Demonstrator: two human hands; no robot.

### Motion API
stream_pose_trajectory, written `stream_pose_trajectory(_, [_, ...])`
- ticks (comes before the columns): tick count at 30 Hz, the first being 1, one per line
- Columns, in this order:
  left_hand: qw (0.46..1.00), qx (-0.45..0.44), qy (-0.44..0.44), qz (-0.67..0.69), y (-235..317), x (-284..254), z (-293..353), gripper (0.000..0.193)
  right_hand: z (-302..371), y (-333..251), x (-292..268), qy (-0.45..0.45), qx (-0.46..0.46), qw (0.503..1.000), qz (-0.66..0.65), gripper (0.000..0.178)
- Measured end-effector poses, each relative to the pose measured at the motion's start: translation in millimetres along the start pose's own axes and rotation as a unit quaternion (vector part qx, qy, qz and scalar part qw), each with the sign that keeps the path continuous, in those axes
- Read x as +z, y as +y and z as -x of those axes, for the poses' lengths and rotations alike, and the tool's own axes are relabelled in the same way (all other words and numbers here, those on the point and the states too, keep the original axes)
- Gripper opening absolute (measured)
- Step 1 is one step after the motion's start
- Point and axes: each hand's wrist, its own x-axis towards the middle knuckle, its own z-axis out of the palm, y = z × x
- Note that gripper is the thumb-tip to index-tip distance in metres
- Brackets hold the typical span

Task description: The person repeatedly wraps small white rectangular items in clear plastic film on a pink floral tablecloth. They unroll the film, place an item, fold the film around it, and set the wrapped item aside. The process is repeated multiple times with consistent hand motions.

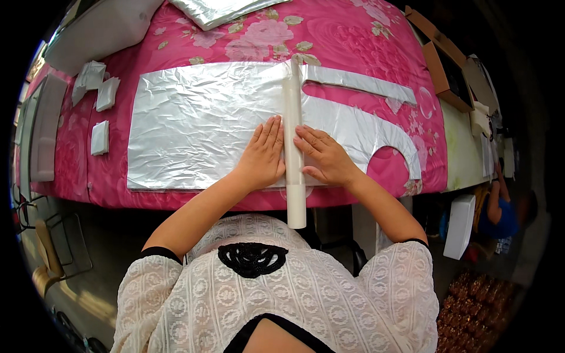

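Note:
A shiny silvery-white plastic sheet (194, 126) lies flat and crinkled in front of me. Its right end is cut into strap-like arms around curved openings, like an apron or a vest-shaped bag. Across it lies a long pale tube (292, 141), its near end sticking out past the table edge. My left hand (263, 154) rests flat on the sheet along the tube's left side, fingers stretched out. On the other side, my right hand (323, 154) lies with its fingers extended, fingertips against the tube. Neither hand is wrapped around anything.
A pink floral cloth (347, 44) covers the table. Small folded white packets (100, 137) lie at the left, near a white container (103, 35). Another silvery stack (218, 12) sits at the far edge. At the right stands an open cardboard box (450, 70); a person in blue (497, 220) is beyond.

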Motion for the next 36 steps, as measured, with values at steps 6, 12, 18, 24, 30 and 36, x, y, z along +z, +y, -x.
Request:
stream_pose_trajectory(6, [0.988,-0.040,0.110,0.100,-42,-82,38,0.062,-73,-41,50,-0.021,-0.072,0.997,-0.032,0.058])
stream_pose_trajectory(12, [0.869,-0.307,0.281,0.268,-105,-153,142,0.043,-161,-165,62,-0.058,-0.277,0.870,-0.403,0.043])
stream_pose_trajectory(18, [0.833,-0.363,0.293,0.296,-87,-156,240,0.043,-191,-87,79,0.061,-0.116,0.978,-0.165,0.043])
stream_pose_trajectory(24, [0.850,-0.404,0.232,0.248,-43,-142,245,0.039,-235,-87,130,-0.036,-0.230,0.972,-0.007,0.057])
stream_pose_trajectory(30, [0.860,-0.492,0.136,-0.011,-41,-135,236,0.071,-295,-156,175,-0.012,-0.168,0.984,-0.055,0.052])
stream_pose_trajectory(36, [0.769,-0.488,0.212,0.355,-46,-143,236,0.062,-290,-186,190,0.226,0.118,0.918,-0.304,0.079])
